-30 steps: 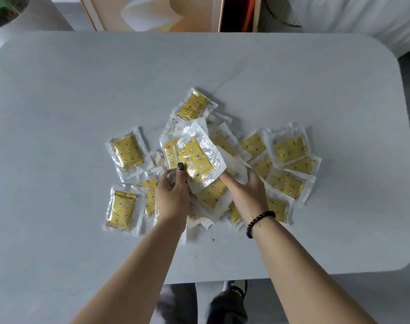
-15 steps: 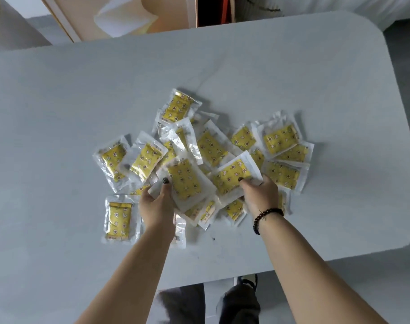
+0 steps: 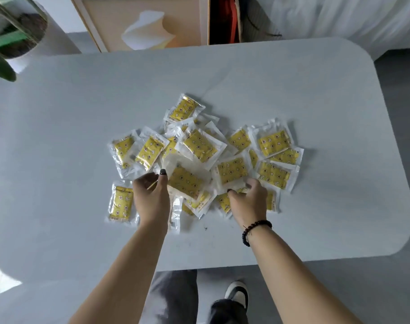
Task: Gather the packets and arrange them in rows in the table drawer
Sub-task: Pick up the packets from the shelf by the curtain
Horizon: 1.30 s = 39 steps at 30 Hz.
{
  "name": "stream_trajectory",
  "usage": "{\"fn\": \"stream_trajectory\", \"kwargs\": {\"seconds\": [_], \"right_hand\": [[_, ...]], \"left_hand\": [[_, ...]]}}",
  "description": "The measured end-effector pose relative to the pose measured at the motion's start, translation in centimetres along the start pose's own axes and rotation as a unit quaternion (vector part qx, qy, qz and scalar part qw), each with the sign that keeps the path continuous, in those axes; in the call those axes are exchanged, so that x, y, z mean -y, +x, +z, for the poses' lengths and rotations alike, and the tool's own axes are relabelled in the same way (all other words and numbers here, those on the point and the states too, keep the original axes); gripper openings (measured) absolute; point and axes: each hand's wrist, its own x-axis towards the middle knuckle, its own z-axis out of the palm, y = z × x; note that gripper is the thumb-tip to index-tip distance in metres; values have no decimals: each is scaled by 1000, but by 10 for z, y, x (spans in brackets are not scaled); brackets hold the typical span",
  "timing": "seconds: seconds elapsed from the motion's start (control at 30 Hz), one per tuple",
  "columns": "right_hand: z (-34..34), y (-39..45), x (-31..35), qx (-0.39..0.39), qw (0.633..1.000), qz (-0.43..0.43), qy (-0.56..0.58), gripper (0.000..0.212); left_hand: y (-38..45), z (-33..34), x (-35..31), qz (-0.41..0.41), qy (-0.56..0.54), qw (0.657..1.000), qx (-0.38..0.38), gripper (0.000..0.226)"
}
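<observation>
Hands worked low at the near edge of the heap. My left hand (image 3: 150, 197) had its fingers curled, thumb tip pressed on the near-left corner of a blurred clear plastic packet with a yellow patterned sachet inside (image 3: 185, 182), pinching it. My right hand (image 3: 248, 199) was curled round the near edge of a second packet (image 3: 232, 170) beside it, knuckles up, a dark beaded bracelet (image 3: 255, 230) on the wrist. Both forearms reached in from the near side, roughly parallel.

Half a second before, these two packets had lain flatter and closer together; the left one had since been tilted and dragged nearer, so I judged gathering was only starting. The remaining packets (image 3: 199, 146) sat jumbled at mid-table, one loose packet (image 3: 121, 199) just left of my left hand. All stayed on the pale grey rounded tabletop (image 3: 339, 206); no drawer was in view. Beyond the far edge stood a potted plant (image 3: 14, 38) and a framed board (image 3: 148, 22).
</observation>
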Motion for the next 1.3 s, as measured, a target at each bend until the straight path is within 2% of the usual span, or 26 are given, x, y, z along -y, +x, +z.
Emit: {"fn": "stream_trajectory", "kwargs": {"seconds": [0.1, 0.23, 0.4, 0.53, 0.67, 0.77, 0.87, 0.93, 1.07, 1.17, 1.3], "right_hand": [[-11, -22, -11, 39, 998, -44, -14, 37], [-32, -51, -34, 73, 992, -96, -35, 34], [-41, -60, -67, 86, 987, -124, -51, 24], [-19, -53, -91, 100, 972, -186, -106, 23], [18, -37, -121, 96, 922, -318, -198, 25], [46, -19, -141, 61, 865, -437, -238, 21], [67, 1, -154, 18, 838, -486, -248, 19], [76, 11, -160, -19, 826, -503, -254, 18], [87, 19, -163, -92, 800, -516, -293, 11], [91, 23, -164, -110, 777, -527, -326, 13], [94, 25, -166, -119, 772, -526, -336, 13]], "left_hand": [[-27, -14, 8, 41, 20, 999, -7, 22], [-68, -28, 30, 73, 11, 995, 74, 13], [-95, -34, 74, 168, 141, 963, 155, 21], [-81, -39, 110, 269, 262, 911, 173, 21], [-42, -38, 147, 398, 382, 815, 178, 20], [-14, -32, 164, 463, 401, 766, 195, 23], [8, -22, 172, 531, 367, 739, 194, 28], [16, -15, 176, 569, 346, 728, 162, 21], [22, -7, 183, 596, 341, 718, 111, 18], [25, -3, 186, 597, 347, 716, 100, 15], [26, -1, 189, 598, 351, 716, 84, 10]]}}
